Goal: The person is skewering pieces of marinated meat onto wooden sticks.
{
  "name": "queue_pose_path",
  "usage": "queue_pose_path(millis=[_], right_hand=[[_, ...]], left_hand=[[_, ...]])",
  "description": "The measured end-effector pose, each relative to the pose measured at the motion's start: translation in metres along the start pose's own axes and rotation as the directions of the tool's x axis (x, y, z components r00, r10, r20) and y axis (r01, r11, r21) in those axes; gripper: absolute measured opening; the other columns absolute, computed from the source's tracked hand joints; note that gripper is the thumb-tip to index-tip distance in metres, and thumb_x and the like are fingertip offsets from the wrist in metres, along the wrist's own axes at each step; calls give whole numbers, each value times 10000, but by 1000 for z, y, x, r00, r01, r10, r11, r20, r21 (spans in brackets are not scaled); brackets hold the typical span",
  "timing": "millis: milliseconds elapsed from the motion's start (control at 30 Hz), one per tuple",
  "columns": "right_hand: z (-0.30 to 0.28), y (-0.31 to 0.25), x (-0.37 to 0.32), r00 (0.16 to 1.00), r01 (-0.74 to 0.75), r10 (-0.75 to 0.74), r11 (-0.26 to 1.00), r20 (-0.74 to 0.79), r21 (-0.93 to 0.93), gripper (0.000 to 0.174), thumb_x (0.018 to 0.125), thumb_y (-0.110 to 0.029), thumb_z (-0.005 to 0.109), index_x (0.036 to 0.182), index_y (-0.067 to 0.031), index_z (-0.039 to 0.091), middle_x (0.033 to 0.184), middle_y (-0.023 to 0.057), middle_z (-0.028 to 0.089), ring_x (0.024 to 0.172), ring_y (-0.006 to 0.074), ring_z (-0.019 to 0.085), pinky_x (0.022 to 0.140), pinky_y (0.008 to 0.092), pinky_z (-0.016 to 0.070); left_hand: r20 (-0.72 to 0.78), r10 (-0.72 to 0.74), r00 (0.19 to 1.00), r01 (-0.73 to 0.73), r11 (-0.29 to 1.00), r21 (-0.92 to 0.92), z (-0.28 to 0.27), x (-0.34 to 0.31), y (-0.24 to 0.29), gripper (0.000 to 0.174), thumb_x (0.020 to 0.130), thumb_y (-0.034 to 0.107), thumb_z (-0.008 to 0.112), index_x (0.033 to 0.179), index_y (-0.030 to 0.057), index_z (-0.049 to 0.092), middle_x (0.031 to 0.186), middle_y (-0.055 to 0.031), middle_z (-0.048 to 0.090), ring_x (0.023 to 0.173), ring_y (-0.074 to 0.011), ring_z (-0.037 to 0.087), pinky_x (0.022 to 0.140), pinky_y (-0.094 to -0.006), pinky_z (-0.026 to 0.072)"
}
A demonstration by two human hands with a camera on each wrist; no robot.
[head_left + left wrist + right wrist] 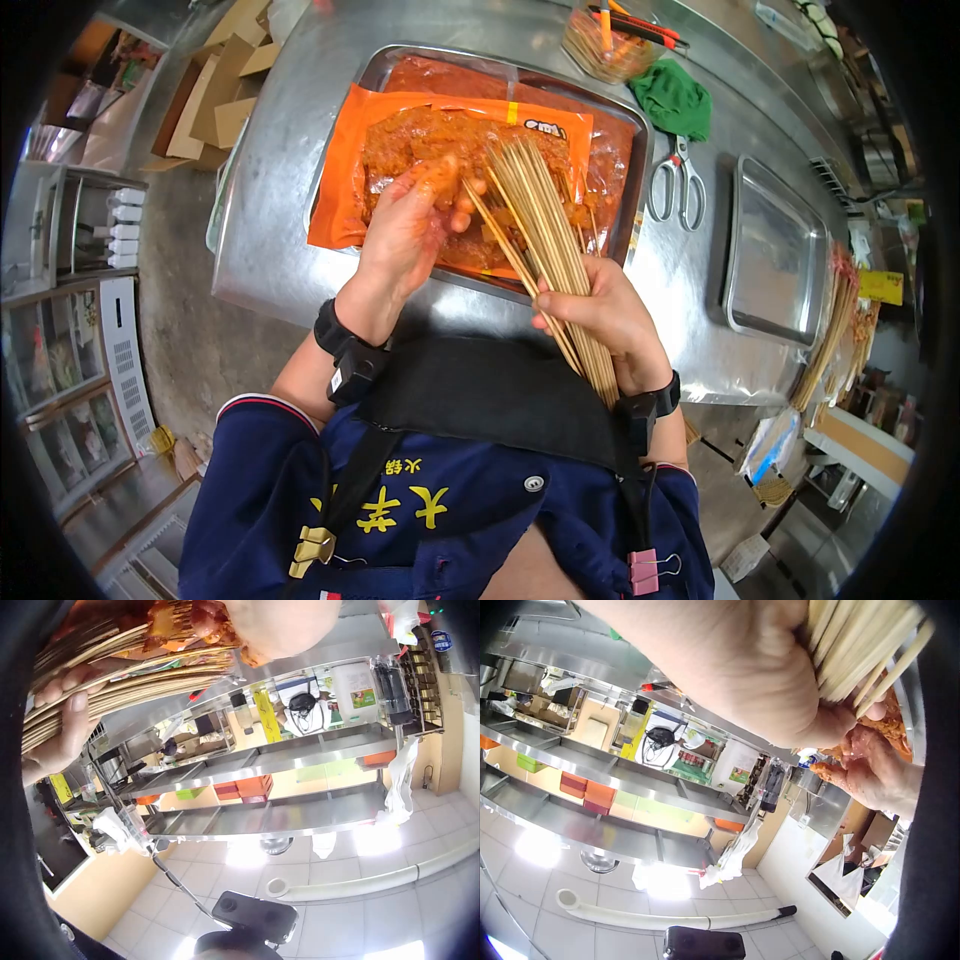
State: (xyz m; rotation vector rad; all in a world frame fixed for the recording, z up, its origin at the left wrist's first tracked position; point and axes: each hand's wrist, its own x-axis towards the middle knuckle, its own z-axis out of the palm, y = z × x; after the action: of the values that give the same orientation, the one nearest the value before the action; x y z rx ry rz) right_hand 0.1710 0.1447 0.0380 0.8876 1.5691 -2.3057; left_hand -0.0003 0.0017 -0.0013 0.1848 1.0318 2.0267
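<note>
In the head view my right hand [610,315] grips a thick bundle of bamboo skewers [550,240], their tips fanned toward the far side. One skewer [500,235] stands apart from the bundle, angled toward my left hand [400,235]. Between the left fingers and thumb is a piece of red-orange marinated meat [437,182], right at that skewer's tip. Both hands are over an orange bag [345,170] laid open with marinated meat [400,135] on it, in a metal tray [640,190]. The left wrist view shows meat [159,626] close to the skewer tips.
Right of the tray lie scissors [690,195] and a green cloth [672,98]. A clear bowl [600,50] with orange-handled tools stands at the back. A second metal tray [780,260] is at the right. Cardboard boxes [215,100] sit beyond the table's left edge.
</note>
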Motion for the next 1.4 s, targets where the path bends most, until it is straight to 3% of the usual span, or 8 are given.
queue_pose_path(millis=[167, 667, 767, 867, 967, 1133, 1233, 1400], right_hand=[[2, -1, -1, 1000, -7, 7, 1000, -7, -6, 128, 785, -63, 638, 886, -3, 589, 742, 25, 604, 638, 83, 602, 574, 206, 485], [-1, 5, 0, 999, 39, -40, 999, 24, 18, 141, 785, -50, 633, 901, 11, 579, 767, 38, 604, 653, 97, 611, 581, 213, 493], [0, 4, -1, 999, 34, -35, 999, 10, 21, 146, 785, -49, 633, 905, 13, 576, 769, 40, 603, 653, 99, 610, 583, 215, 493], [0, 5, -2, 999, 42, -42, 999, -1, 12, 152, 783, -47, 636, 907, 13, 574, 770, 39, 604, 652, 97, 608, 586, 215, 493], [-1, 7, -2, 998, 66, -66, 998, -16, -9, 157, 781, -49, 639, 908, 16, 574, 767, 38, 604, 652, 93, 605, 592, 212, 491], [1, 9, -3, 990, 122, -127, 989, -61, -85, 155, 780, -55, 641, 900, 24, 583, 754, 31, 601, 653, 82, 596, 600, 211, 488], [1, 9, -6, 939, 248, -325, 870, -117, -426, 159, 781, -56, 640, 906, 28, 590, 758, 30, 604, 665, 71, 589, 602, 206, 485], [6, -2, -13, 989, 130, -137, 984, -50, -120, 196, 795, -55, 630, 964, 34, 589, 818, 58, 627, 696, 99, 607, 627, 214, 501]], left_hand=[[86, 15, 996, -7, 996, -86, -1, -3, 9, 334, 951, 218, 392, 1160, -8, 522, 1060, -137, 592, 804, -145, 538, 654, -262, 423], [6, 38, 999, -38, 999, -12, 9, -9, 7, 276, 903, 154, 505, 1109, -20, 562, 1032, -96, 618, 773, -129, 547, 676, -246, 466], [3, -57, 998, 57, 992, -109, 3, -12, 0, 340, 881, 152, 526, 1193, 17, 506, 1147, -78, 574, 989, -171, 550, 758, -301, 459], [-13, -112, 994, 109, 982, -152, 10, -19, -2, 291, 866, 146, 559, 1123, 8, 550, 1108, -89, 597, 963, -159, 571, 725, -276, 462], [77, -192, 978, 179, 973, 149, 9, -16, -2, 234, 867, 151, 567, 1046, 0, 582, 1005, -88, 633, 851, -138, 586, 665, -255, 454], [-56, -188, 981, 196, 942, 272, 19, -16, -8, 171, 875, 127, 545, 969, -3, 605, 871, -46, 635, 648, -69, 495, 554, -198, 385], [-78, -186, 979, 201, 935, 293, 10, -9, -19, 161, 877, 110, 525, 958, -4, 604, 812, -22, 614, 585, -44, 455, 503, -170, 343], [-49, -241, 969, 243, 905, 348, 15, -3, -16, 153, 865, 124, 543, 945, 1, 589, 727, 0, 563, 513, -40, 432, 450, -154, 310]])
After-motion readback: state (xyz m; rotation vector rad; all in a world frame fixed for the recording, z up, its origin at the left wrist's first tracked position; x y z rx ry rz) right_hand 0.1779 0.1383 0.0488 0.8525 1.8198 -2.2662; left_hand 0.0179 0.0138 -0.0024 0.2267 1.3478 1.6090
